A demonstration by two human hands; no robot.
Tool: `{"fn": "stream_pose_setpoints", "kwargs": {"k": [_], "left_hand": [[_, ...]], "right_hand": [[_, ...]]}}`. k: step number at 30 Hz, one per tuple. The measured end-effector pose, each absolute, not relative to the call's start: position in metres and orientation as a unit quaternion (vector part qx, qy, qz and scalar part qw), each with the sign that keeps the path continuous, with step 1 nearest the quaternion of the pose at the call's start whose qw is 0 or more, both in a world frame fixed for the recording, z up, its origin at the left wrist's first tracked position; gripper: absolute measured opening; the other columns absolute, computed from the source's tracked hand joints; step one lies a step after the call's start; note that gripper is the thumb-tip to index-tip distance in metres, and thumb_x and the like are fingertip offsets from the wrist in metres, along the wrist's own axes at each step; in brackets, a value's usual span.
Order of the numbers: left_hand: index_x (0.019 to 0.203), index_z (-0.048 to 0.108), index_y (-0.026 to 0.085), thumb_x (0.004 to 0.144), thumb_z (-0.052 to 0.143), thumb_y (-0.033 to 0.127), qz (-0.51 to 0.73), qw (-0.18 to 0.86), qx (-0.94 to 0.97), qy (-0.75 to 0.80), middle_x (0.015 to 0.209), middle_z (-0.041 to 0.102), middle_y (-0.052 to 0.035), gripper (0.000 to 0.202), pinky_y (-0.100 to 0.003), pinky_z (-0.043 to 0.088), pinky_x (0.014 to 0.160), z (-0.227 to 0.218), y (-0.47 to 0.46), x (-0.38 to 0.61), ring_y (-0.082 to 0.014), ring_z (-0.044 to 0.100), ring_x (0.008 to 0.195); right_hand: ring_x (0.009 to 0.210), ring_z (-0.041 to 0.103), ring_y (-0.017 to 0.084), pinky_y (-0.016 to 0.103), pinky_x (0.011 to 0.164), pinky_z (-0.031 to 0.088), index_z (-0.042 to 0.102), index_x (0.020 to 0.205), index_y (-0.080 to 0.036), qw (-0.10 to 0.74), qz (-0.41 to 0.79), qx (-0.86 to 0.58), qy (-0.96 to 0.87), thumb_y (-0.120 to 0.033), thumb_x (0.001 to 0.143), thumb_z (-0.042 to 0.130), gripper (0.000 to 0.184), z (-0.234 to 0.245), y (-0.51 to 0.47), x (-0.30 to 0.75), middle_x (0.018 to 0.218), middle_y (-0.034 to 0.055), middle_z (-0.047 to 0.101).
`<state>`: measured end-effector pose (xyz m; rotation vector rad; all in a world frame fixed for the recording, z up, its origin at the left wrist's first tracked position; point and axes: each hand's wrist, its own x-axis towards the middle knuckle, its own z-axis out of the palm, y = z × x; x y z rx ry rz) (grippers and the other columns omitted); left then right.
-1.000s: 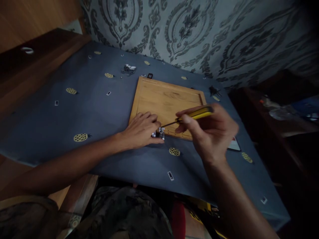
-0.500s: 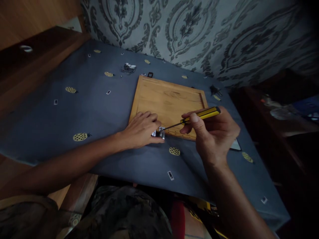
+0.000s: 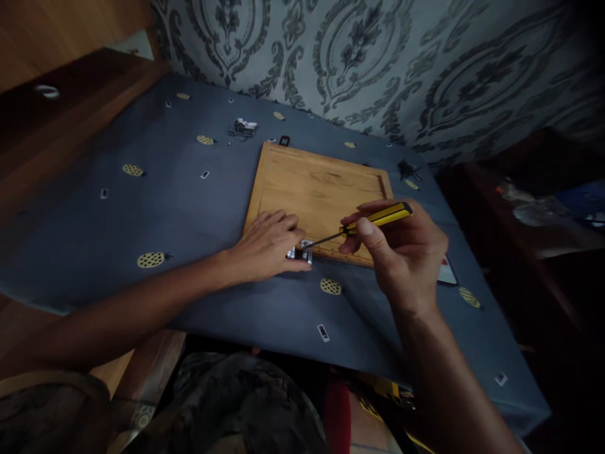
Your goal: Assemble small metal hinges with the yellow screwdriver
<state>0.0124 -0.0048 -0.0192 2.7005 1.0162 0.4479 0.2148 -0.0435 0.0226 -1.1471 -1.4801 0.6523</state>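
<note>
Screwdriver: the yellow-and-black screwdriver (image 3: 386, 215) is over the near edge of the wooden panel, its tip at the metal hinge (image 3: 307, 255); whether the tip sits in a screw is too small to tell.
Long axis: slanting across the view, tip to the lower left, handle end to the upper right.
Right hand: the right hand (image 3: 407, 255) grips the handle, thumb on the near side, fingers bent around the far side; the bare shaft runs out ahead of the fingertips, and the butt shows above the thumb.
Left hand: the left hand (image 3: 267, 246), fingers bent, holds the hinge, which shows between forefinger and thumb, partly covered.
Wooden panel: the panel (image 3: 321, 186) lies flat under the left fingers, with small dark marks along its near edge.
Tablecloth: blue-grey tablecloth (image 3: 184, 217) with pineapple prints, beneath the panel.
Far side: small metal pieces (image 3: 242, 128) beyond the panel's left corner; a black loop (image 3: 284, 140) just beside its far edge.
Right side: a dark object (image 3: 408, 170), unclear, near the far right corner.
</note>
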Motion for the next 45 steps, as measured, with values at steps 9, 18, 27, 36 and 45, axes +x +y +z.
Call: {"fn": "stream_pose_setpoints", "kwargs": {"k": [9, 18, 27, 36, 45], "left_hand": [[0.107, 0.074, 0.015, 0.090, 0.074, 0.053, 0.147, 0.106, 0.920, 0.347, 0.108, 0.066, -0.0100, 0.042, -0.037, 0.042, 0.089, -0.017, -0.005, 0.014, -0.0282, 0.058, 0.108], [0.109, 0.074, 0.015, 0.091, 0.073, 0.054, 0.126, 0.112, 0.919, 0.356, 0.110, 0.066, -0.0101, 0.043, -0.038, 0.042, 0.091, -0.014, -0.006, 0.014, -0.0286, 0.058, 0.110], [0.110, 0.074, 0.015, 0.091, 0.073, 0.054, 0.131, 0.117, 0.918, 0.355, 0.110, 0.065, -0.0104, 0.043, -0.037, 0.042, 0.091, -0.015, -0.005, 0.013, -0.0282, 0.057, 0.110], [0.108, 0.073, 0.016, 0.091, 0.072, 0.056, 0.143, 0.098, 0.920, 0.352, 0.110, 0.066, -0.0095, 0.043, -0.037, 0.041, 0.089, -0.018, -0.004, 0.014, -0.0279, 0.057, 0.108], [0.110, 0.073, 0.016, 0.091, 0.073, 0.054, 0.136, 0.104, 0.919, 0.355, 0.111, 0.066, -0.0101, 0.043, -0.038, 0.041, 0.091, -0.018, -0.005, 0.014, -0.0287, 0.057, 0.110]], "right_hand": [[0.048, 0.065, 0.011, 0.028, 0.050, 0.058, 0.075, 0.082, -0.025, 0.518, 0.278, -0.480, -0.652, -0.045, 0.082, 0.083, 0.021, 0.027, -0.045, 0.218, 0.080, -0.0015, 0.074], [0.049, 0.067, 0.012, 0.027, 0.051, 0.057, 0.071, 0.079, -0.024, 0.521, 0.277, -0.498, -0.636, -0.048, 0.080, 0.085, 0.028, 0.029, -0.045, 0.215, 0.073, -0.0016, 0.072], [0.052, 0.070, 0.011, 0.028, 0.056, 0.061, 0.077, 0.091, -0.024, 0.500, 0.302, -0.481, -0.654, -0.046, 0.085, 0.081, 0.023, 0.026, -0.046, 0.225, 0.091, 0.0015, 0.078], [0.047, 0.066, 0.012, 0.027, 0.050, 0.057, 0.071, 0.081, -0.024, 0.527, 0.298, -0.488, -0.629, -0.046, 0.078, 0.087, 0.027, 0.026, -0.044, 0.212, 0.075, -0.0013, 0.075], [0.047, 0.065, 0.010, 0.026, 0.048, 0.059, 0.075, 0.084, -0.022, 0.517, 0.297, -0.473, -0.649, -0.045, 0.082, 0.084, 0.024, 0.028, -0.045, 0.216, 0.087, 0.0014, 0.078]]}}
